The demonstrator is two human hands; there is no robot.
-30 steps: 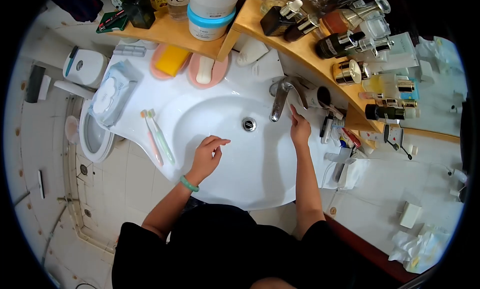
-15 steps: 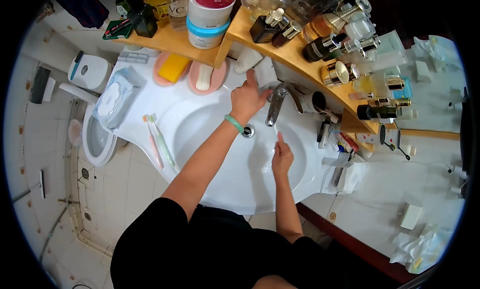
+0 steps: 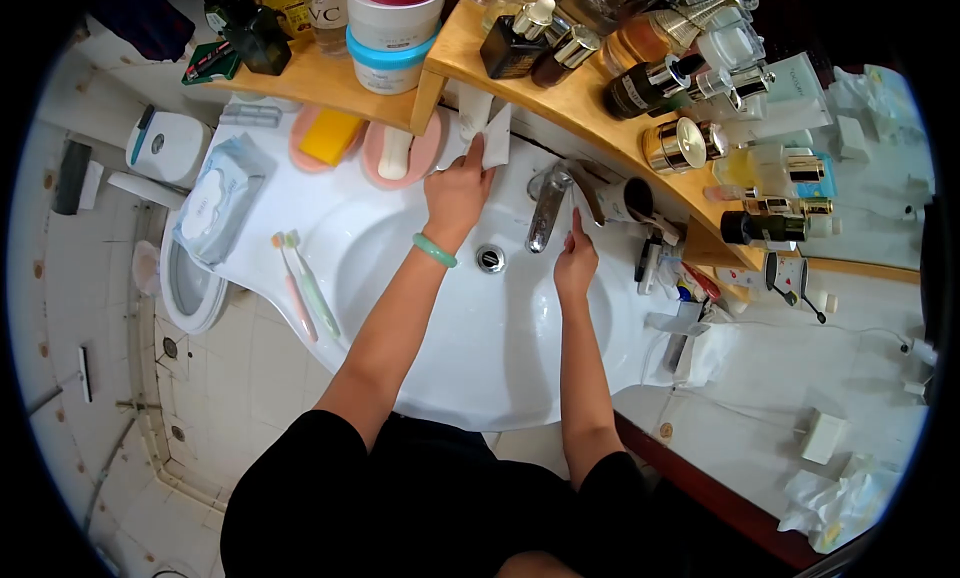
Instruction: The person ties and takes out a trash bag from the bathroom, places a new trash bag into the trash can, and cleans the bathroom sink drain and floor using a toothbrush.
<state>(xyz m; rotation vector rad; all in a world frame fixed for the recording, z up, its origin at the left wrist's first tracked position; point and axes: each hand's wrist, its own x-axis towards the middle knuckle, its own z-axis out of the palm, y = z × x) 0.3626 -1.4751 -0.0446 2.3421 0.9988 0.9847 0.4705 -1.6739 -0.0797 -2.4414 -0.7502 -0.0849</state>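
Observation:
My left hand (image 3: 456, 193), with a green bangle (image 3: 434, 250) on its wrist, reaches over the back of the white sink (image 3: 450, 353). Its index finger stretches to the lower end of a white tube (image 3: 473, 108) under the shelf; whether it touches cannot be told. My right hand (image 3: 575, 263) is beside the chrome faucet (image 3: 547, 213), index finger up and the others curled. A thin pale thing shows above that fingertip, too small to name. Left of the basin lie a pink toothbrush (image 3: 298, 303) and a green toothbrush (image 3: 314, 293).
Pink soap dishes (image 3: 415, 160) hold a yellow sponge (image 3: 331, 137) and white soap (image 3: 395, 154). Wipes (image 3: 212, 200) lie at the left, near the toilet (image 3: 192, 296). Overhead, a wooden shelf (image 3: 610, 143) carries several bottles and jars. A cup (image 3: 630, 198) stands behind the faucet.
My left hand has moved from beside the faucet toward the white tube. My right hand has risen from over the basin to the faucet's side. The view has shifted slightly.

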